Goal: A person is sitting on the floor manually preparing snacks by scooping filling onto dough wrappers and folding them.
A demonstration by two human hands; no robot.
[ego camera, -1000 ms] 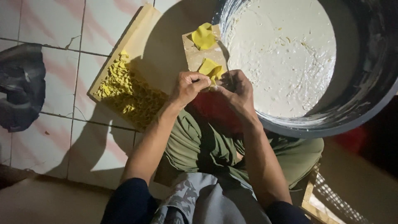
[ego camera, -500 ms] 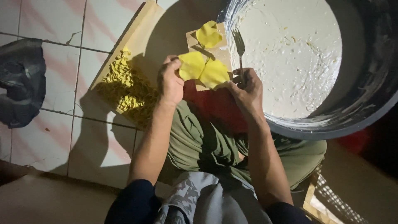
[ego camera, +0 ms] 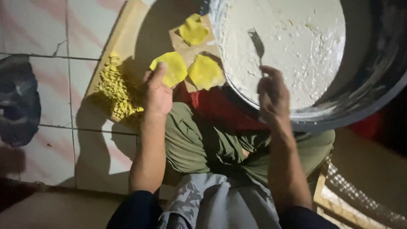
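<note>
Left hand [ego camera: 157, 91] open, fingers resting on yellow wrapper [ego camera: 168, 68] at the wooden board's [ego camera: 127, 40] edge. Right hand [ego camera: 271, 91] closed around fork [ego camera: 257, 44] over the basin [ego camera: 373, 85] of white filling [ego camera: 292, 42].

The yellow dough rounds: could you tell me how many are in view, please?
3: one lies on the brown board, one lies below it, and one is at the left hand. None looks hidden.
</note>
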